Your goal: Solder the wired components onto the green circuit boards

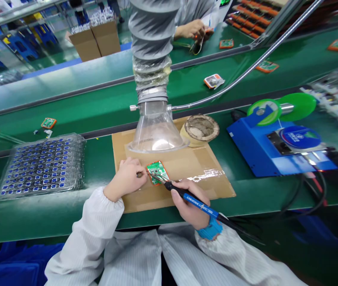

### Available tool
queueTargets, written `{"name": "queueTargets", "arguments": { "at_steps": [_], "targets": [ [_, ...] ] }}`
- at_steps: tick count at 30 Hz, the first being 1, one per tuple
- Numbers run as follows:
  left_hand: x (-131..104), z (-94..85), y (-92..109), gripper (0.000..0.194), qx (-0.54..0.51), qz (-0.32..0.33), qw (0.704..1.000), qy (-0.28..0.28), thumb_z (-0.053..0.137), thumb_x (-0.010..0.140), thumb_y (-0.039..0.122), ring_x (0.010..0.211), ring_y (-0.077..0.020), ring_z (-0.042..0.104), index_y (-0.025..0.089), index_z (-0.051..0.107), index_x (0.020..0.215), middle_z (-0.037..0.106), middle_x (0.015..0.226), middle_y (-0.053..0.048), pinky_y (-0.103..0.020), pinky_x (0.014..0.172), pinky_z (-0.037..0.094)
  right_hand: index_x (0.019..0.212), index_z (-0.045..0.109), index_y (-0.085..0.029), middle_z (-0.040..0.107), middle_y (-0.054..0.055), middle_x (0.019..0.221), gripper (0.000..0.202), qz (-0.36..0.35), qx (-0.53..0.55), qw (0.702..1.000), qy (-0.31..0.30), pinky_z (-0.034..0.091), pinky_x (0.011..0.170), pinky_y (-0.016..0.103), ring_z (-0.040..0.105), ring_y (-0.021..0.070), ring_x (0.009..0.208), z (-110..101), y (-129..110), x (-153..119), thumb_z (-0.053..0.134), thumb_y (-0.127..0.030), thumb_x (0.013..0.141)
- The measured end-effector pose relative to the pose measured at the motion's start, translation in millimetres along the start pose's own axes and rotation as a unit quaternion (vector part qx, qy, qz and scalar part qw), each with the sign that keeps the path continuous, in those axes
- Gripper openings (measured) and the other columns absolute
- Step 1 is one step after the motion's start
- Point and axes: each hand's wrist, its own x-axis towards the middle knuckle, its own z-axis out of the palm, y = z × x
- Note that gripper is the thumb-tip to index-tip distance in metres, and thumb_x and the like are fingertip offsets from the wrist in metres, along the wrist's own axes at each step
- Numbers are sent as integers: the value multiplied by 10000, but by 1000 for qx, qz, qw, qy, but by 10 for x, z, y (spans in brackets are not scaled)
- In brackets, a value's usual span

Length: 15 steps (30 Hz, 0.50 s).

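Over a cardboard sheet [140, 204], your right hand [194, 208] grips a blue soldering iron [200, 203], its tip over the green circuit board [159, 169] that lies in front of you, while your left hand [129, 178], fingers pinched on a small dark part [139, 174], sits at the board's left edge. Work on this board appears under way rather than finished; which spots are done and how many remain is too small to tell. Beyond, other boards [49, 122] lie on the green belt [106, 107], their state equally unclear
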Motion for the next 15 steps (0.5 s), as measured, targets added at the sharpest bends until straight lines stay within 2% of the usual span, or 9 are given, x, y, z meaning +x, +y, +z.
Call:
{"name": "queueTargets", "arguments": {
  "at_steps": [7,15],
  "targets": [
    [2,17,-15,217,-2,3,1000,0,627,869,201,897,-223,522,207,699,665,628,805,-41,-374,808,320,934,660,-245,734,24,830,37,17,9,1000,2,571,675,305,723,192,752,-10,-21,10,645,-260,904],
    [-6,10,-9,209,3,-1,1000,-4,625,869,199,906,-214,521,206,699,674,623,809,-29,-369,806,314,934,658,-241,712,23,805,56,-4,28,1000,-2,560,669,312,700,187,722,-6,-5,12,660,-226,880]
  ]
}}
